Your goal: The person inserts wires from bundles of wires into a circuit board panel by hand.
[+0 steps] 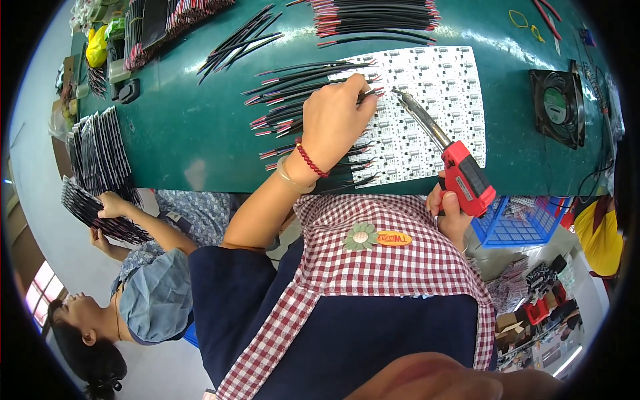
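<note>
"Left hand (337,113): thumb and forefinger closed on a wire (377,92), with its end over the circuit board sheet (460,133). And the other?"

"Right hand (452,212): fingers wrapped round the handle of a red soldering iron (467,180). Its tip sits just beside the pinched wire end; contact cannot be confirmed from where I stand."

"State of the work?"

"Partly complete, in my judgement. Black wires (283,110) lie in a column down the left part of the sheet, their ends resting on it. Whether each is joined cannot be told. Positions farther right carry no wires, so most of the sheet appears outstanding. Supply: a loose pile (240,43) beyond the left hand, and a thicker stack (377,20) at the far side of the table (173,120)."

"Markings?"

"Iron: pale label on the handle, too small to read. Fan (557,107), at the right of the table: small print on a green centre, not legible. Apron (373,273): flower badge (361,237), plus a yellow oval patch (394,238) with bold lettering; wording omitted."
</note>
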`<state>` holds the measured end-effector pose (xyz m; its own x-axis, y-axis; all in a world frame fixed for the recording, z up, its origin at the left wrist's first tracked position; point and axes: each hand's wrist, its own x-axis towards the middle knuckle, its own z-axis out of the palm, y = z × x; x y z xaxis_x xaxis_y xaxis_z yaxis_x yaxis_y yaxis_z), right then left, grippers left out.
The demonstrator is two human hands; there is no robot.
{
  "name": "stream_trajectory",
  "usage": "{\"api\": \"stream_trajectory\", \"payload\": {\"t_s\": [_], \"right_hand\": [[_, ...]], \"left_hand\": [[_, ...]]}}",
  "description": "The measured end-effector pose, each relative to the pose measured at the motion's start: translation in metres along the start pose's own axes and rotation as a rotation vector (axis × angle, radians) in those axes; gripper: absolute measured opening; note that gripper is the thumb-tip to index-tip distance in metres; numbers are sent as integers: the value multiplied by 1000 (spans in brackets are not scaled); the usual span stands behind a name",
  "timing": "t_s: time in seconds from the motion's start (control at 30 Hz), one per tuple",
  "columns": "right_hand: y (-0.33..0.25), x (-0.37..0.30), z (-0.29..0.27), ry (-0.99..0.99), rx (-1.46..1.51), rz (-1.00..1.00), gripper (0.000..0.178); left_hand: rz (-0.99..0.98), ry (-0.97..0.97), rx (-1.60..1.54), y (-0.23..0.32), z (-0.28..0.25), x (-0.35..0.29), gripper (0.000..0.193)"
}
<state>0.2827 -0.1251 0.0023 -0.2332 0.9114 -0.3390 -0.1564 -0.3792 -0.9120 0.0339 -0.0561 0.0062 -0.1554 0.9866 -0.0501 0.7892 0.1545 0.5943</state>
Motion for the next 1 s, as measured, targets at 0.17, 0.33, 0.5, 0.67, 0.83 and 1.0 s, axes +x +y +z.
{"api": "stream_trajectory", "payload": {"t_s": [0.17,0.33,0.5,0.67,0.83,1.0], "right_hand": [[-2,-2,1,-16,25,20,39],[1,-2,-1,-32,-17,40,43],[-4,-1,2,-19,-8,19,43],[-3,-1,1,-34,-34,37,42],[-6,0,4,-21,-54,56,39],[-4,0,0,-18,-117,98,38]], "left_hand": [[13,-4,74,3,-2,0,16],[27,-30,50,2,-5,2,17],[144,54,113,-2,-3,1,19],[92,-47,165,1,-5,6,21],[77,-17,147,0,-2,6,21],[69,-27,159,0,-3,8,21]]}}
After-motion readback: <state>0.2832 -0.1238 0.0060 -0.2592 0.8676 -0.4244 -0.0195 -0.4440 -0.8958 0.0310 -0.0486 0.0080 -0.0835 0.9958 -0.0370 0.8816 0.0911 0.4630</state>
